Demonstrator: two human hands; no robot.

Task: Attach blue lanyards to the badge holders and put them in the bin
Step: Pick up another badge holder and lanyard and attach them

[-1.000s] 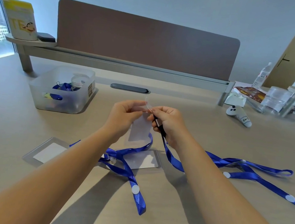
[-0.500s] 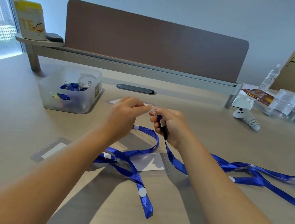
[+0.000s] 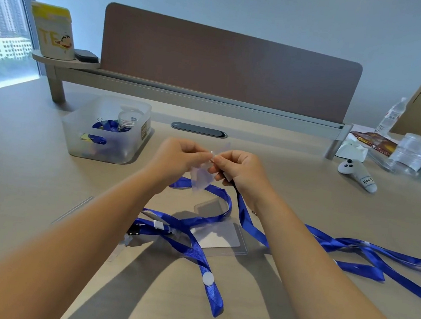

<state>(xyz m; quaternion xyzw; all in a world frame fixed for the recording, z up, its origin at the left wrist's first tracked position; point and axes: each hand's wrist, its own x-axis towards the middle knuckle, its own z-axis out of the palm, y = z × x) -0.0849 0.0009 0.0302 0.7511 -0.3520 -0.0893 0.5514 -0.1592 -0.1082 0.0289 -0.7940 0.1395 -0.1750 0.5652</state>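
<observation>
1 head-worn wide-angle view, facing forward and down, close over desk (image 3: 305, 196)

Change over the last second. The clear badge holder (image 3: 200, 176) pinched by the left hand (image 3: 178, 158) hung flat and broadside at first, was then raised nearly edge-on, and finally dangled twisted and crumpled below the fingertips. The right hand (image 3: 239, 171), gripping the lanyard (image 3: 246, 225) end, closed the small gap until both sets of fingertips met. The lanyard loop under the hands lifted and bowed higher over the desk (image 3: 305, 196).
</observation>
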